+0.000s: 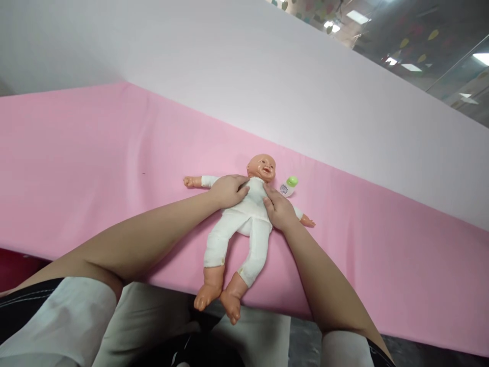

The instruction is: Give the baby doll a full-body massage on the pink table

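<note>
A baby doll with a white cloth body and hard plastic head, hands and feet lies on its back, its feet toward me. My left hand rests over the doll's shoulder and upper chest on the left side, fingers laid along the cloth and thumb apart. On the opposite side of the chest lies my right hand, also with fingers extended and thumb separate. Bare cloth shows between both hands. Just beyond my right hand, a small white bottle with a green cap lies on its side near the doll's head.
Pink covering spreads over the long table, and the doll's feet reach its front edge. A plain white wall rises behind the table. Glass panes with reflected ceiling lights are at the upper right. My lap is below the edge.
</note>
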The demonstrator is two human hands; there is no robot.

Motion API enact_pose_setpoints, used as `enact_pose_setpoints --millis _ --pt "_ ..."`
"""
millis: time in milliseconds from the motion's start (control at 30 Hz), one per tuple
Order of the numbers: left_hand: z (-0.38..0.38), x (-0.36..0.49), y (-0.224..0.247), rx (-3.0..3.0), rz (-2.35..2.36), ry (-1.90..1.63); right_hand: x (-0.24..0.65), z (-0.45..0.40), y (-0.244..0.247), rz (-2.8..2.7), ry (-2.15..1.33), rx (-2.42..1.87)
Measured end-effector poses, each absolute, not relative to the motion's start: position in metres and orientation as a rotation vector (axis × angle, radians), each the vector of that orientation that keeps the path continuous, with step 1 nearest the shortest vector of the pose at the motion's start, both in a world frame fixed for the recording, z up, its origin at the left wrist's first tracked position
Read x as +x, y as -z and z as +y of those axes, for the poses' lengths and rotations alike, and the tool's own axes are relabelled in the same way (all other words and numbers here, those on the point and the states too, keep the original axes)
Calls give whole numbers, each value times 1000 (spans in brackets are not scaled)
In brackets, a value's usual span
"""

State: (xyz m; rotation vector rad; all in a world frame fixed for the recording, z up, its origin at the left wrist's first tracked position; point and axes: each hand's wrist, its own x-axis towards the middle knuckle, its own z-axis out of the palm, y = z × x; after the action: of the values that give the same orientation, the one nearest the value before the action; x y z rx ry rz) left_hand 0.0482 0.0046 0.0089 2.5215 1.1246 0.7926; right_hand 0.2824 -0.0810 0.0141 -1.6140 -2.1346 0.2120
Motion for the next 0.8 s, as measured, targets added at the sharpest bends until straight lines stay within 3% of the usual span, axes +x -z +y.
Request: enact_pose_setpoints --millis 200,433,533,800 --pt "-20 46 -18 2479 633 -955 284 -80 -20 -2008 -92 -1909" --pt "-70 55 -39 2462 -29 -616 287 -78 -16 -2001 -31 -1999" --pt "-65 56 -38 2523 -20 -543 287 -77 -17 -2003 -32 -2025" --pt "-14 53 -17 2693 529 -532 287 -78 -18 -2009 -79 -1964"
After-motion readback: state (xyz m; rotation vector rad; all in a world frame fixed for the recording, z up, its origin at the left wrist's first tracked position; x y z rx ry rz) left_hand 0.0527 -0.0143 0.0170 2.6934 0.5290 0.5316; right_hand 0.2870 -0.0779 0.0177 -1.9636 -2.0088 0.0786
